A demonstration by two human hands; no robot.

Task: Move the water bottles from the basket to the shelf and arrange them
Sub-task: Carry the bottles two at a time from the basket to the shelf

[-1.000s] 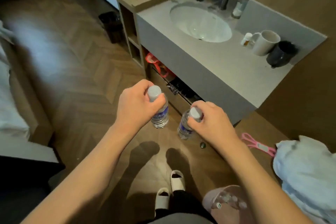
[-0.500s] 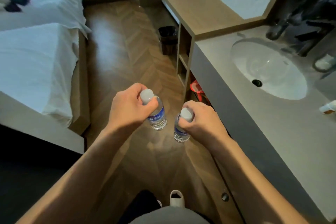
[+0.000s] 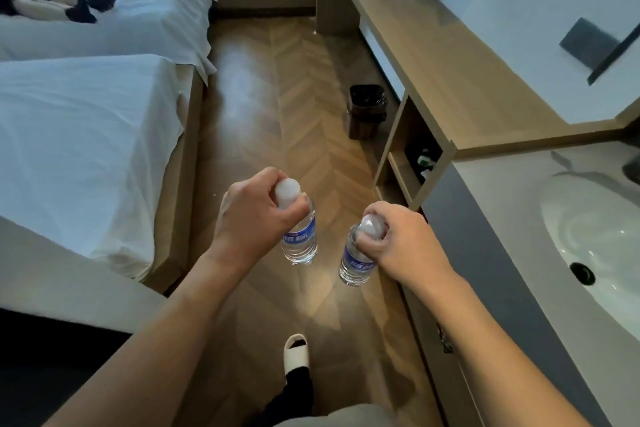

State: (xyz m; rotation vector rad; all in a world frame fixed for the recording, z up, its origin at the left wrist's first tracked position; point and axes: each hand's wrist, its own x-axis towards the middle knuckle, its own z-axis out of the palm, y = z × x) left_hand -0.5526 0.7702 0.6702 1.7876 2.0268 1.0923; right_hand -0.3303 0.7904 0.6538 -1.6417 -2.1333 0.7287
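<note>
Two small clear plastic water bottles with blue labels and white caps are held in the air above the herringbone wooden floor [image 3: 304, 87], between the white-sheeted bed [image 3: 79, 135] and the grey vanity counter [image 3: 512, 253]. Each is kept near upright, cap up, its long axis tilted slightly. The left bottle [image 3: 300, 239] is gripped at the neck by the left hand [image 3: 254, 215], fingers curled round it. The right bottle [image 3: 356, 263] is gripped likewise by the right hand [image 3: 403, 243]. A wooden open shelf unit [image 3: 412, 152] is seen ahead on the right.
</note>
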